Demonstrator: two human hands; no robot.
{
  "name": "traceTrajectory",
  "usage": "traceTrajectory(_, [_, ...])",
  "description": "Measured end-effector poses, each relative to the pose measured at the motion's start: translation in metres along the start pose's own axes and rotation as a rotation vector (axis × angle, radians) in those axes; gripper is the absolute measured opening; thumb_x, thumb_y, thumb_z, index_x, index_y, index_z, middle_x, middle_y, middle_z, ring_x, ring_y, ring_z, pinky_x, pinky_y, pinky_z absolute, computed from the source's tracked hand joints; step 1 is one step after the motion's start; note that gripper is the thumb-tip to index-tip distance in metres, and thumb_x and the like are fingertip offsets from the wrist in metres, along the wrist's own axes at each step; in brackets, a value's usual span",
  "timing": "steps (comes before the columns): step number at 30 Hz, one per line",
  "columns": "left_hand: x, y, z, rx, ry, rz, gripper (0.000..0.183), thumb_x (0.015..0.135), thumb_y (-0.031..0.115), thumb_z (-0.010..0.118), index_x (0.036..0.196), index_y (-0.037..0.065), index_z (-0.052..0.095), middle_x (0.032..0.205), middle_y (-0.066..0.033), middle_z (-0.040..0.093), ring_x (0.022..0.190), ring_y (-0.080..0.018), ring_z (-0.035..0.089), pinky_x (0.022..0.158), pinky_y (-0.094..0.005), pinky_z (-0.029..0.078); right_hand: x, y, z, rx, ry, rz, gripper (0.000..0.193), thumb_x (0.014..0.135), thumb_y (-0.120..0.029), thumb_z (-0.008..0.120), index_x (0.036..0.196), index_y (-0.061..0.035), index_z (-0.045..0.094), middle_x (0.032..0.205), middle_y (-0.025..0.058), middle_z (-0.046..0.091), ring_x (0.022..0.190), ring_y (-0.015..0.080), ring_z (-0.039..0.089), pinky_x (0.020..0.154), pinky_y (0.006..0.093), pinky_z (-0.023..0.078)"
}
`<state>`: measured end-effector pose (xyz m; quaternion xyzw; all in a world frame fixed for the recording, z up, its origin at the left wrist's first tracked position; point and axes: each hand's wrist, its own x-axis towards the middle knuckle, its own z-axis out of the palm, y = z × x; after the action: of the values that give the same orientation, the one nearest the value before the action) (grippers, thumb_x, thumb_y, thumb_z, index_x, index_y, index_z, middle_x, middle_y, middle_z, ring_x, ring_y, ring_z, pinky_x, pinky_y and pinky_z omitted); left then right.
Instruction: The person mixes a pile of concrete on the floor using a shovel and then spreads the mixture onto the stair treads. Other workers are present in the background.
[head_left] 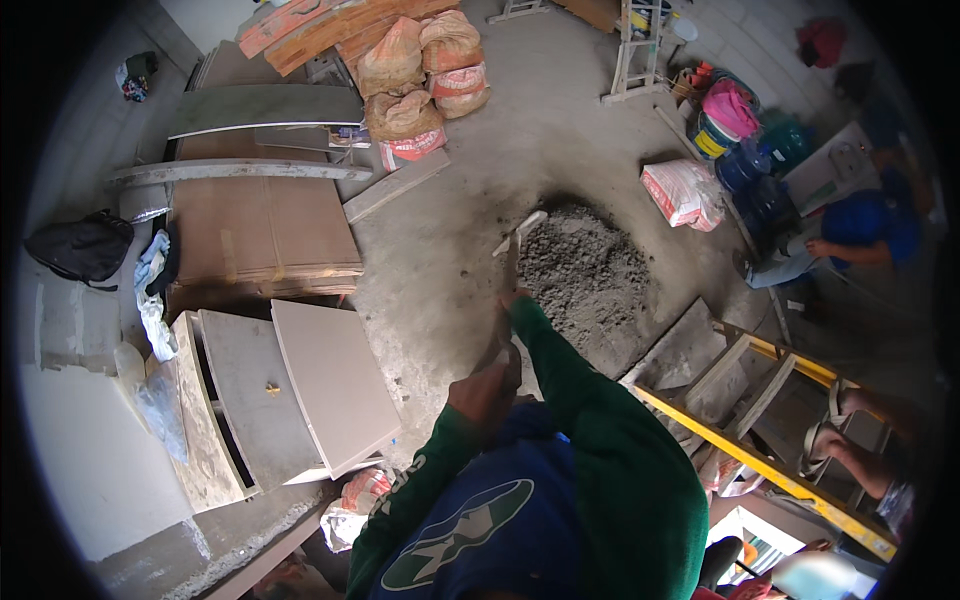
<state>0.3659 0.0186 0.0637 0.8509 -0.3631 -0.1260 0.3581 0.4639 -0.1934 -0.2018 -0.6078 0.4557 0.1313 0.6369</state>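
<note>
A worker in a green long-sleeved shirt stood over a heap of grey mortar mix (585, 265) on a concrete floor (450, 270), both hands on the long handle of a shovel (512, 262) whose pale blade rested at the heap's near-left edge; the left hand (486, 388), nearer the body, had its fingers wrapped tightly round the upper handle, while the right hand (515, 297), further down the shaft, appeared closed on it too, though its fingers were too small in the view to tell exactly how they lay; stacked cement sacks (425, 75) stood well beyond the heap, an opened pink-and-white bag (683, 192) just to its right, and large pale tiles (300, 385) leaned in a row to the worker's left, beside flattened cardboard sheets (262, 228); a yellow ladder (765, 420) lay close at the right, and another person in blue (865, 228) crouched by buckets near the wall; judged from this stance, a hard pull could fling mix across the floor toward the tiles, the blade could skid on bare concrete if it caught the heap's thin edge, and a backward step risked a trip on the ladder rail just behind the right elbow.
</note>
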Motion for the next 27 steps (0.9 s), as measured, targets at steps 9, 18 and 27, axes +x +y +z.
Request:
traceTrajectory(9, [0.168,-0.099,0.101,-0.04,-0.364,0.284,0.032,0.079,0.023,0.063,0.105,0.009,0.049,0.082,-0.0165,0.064,0.077,-0.0406,0.063,0.066,-0.0515,0.05,0.074,-0.027,-0.072,0.477,-0.061,-0.195,0.026,0.084,-0.02,0.064,0.084,0.0058,0.062,0.067,0.0135,0.064,0.057,0.0274,0.062,0.055,0.0392,0.053])
traceTrajectory(18, [0.141,-0.144,0.05,-0.089,-0.532,0.176,0.039,0.079,0.031,0.065,0.105,0.007,0.05,0.081,-0.0151,0.065,0.076,-0.0378,0.064,0.066,-0.0481,0.051,0.039,-0.009,-0.003,0.499,0.121,-0.015,0.016,0.083,-0.011,0.064,0.085,0.0051,0.06,0.068,0.0123,0.063,0.056,0.0227,0.061,0.048,0.0369,0.049])
traceTrajectory(27, [0.14,-0.182,-0.094,-0.048,-0.618,0.234,0.036,0.074,0.033,0.07,0.095,0.008,0.055,0.076,-0.0129,0.064,0.069,-0.0356,0.065,0.061,-0.0457,0.051,-0.03,-0.092,0.111,0.65,0.311,-0.044,0.028,0.08,-0.009,0.07,0.098,0.0074,0.055,0.068,0.0165,0.063,0.055,0.0241,0.065,0.046,0.0385,0.052])
